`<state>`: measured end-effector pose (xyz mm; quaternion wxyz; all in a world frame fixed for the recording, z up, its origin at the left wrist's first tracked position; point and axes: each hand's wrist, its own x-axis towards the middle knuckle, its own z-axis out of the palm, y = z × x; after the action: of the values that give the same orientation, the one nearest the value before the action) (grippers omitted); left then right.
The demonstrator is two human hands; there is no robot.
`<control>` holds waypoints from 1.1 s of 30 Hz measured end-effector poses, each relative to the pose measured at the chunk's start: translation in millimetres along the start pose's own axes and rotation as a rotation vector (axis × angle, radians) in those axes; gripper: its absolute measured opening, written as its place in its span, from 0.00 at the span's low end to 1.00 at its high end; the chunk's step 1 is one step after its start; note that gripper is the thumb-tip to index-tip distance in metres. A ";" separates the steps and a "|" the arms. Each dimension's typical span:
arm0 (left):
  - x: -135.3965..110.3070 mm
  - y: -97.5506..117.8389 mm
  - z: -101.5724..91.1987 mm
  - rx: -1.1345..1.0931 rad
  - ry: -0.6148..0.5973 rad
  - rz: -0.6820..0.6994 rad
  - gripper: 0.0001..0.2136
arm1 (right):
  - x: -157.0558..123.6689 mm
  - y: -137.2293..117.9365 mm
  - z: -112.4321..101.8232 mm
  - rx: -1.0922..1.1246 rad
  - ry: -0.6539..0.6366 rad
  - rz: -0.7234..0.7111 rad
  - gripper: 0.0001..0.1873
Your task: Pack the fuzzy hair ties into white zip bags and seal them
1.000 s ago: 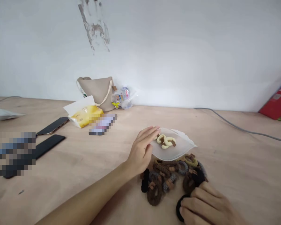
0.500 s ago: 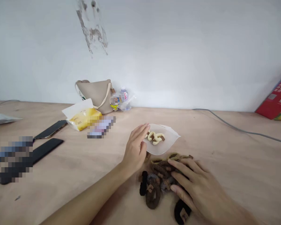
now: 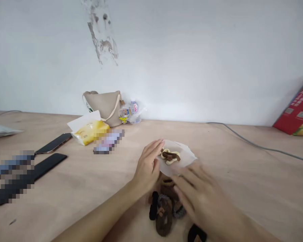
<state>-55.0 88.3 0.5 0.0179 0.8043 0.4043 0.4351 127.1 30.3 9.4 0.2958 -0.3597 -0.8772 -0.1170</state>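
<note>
My left hand (image 3: 147, 165) grips the near edge of a translucent plastic bag (image 3: 178, 158), which lies flat on the wooden table top (image 3: 242, 168). Inside the bag, a brown hair tie (image 3: 170, 156) rests across cream hair ties (image 3: 166, 160). My right hand (image 3: 200, 198), blurred, hovers with fingers apart just below the bag's edge. Beneath it lies a pile of dark fabric hair ties (image 3: 164, 211), partly hidden by that hand. A black hair tie (image 3: 197, 233) sits at the bottom edge of the view.
Two black phones (image 3: 53, 143) lie at the left beside pixelated items. A yellow packet (image 3: 89, 132), a beige tote bag (image 3: 103, 109) and a bagged water bottle (image 3: 132, 111) stand farther back. A grey cable (image 3: 252, 143) crosses the right side, below a red box (image 3: 296, 107).
A brown hair tie now lies on the cream ones inside the bag. My right hand has moved up from the pile to the bag's edge, and the pile looks smaller.
</note>
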 end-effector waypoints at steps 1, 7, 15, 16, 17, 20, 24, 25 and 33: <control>2.5 -2.2 -1.3 0.004 0.010 -0.011 0.26 | 5.9 -5.6 3.6 0.077 -0.070 -0.005 0.08; 18.1 -21.9 -17.9 0.054 0.104 -0.168 0.26 | 48.3 -40.1 18.0 0.229 -0.596 0.112 0.38; 11.1 -25.3 -13.3 0.057 0.068 -0.181 0.26 | 36.0 -35.8 22.4 0.168 -0.715 0.286 0.45; 9.6 -23.1 -10.6 0.054 0.054 -0.158 0.26 | 29.5 -32.7 22.2 0.149 -0.715 0.309 0.45; 8.3 -20.7 -8.2 0.050 0.040 -0.133 0.26 | 23.1 -29.5 21.6 0.132 -0.718 0.332 0.45; 5.1 -13.4 -2.4 0.039 0.006 -0.065 0.26 | 6.3 -19.3 16.1 0.109 -0.728 0.391 0.44; 1.5 -4.6 0.2 0.030 -0.023 -0.003 0.26 | -9.0 -7.1 3.8 0.092 -0.800 0.466 0.43; 0.5 -2.4 0.2 0.029 -0.030 0.013 0.25 | -12.5 -4.7 1.6 0.082 -0.820 0.479 0.43; -6.6 8.9 -0.4 0.046 -0.042 0.121 0.27 | -46.7 17.9 -3.9 -0.021 -0.340 0.366 0.30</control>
<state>-51.6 77.9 -0.4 -0.0185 0.8365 0.3645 0.4088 167.8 15.2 -15.8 0.1567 -0.5302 -0.8332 -0.0082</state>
